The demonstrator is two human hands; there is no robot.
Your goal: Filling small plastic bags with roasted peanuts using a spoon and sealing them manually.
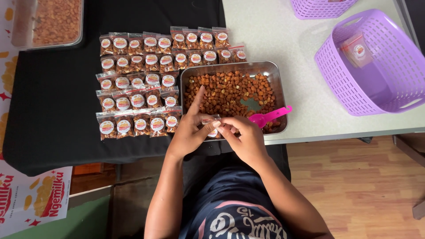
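Pinched between both sets of fingertips: a small clear pouch with a round sticker, held just above the near rim of the metal tray. Left hand clamped on the pouch's left edge by thumb and lower fingers, index finger sticking straight up over the snacks. Right hand closed on the pouch's right edge, knuckles toward the camera. Inside the tray, orange-brown snack pieces and a pink scoop lying near the right hand. Left of the tray, rows of filled, labelled packets on black cloth. Farther right, well apart, a purple basket holding one packet.
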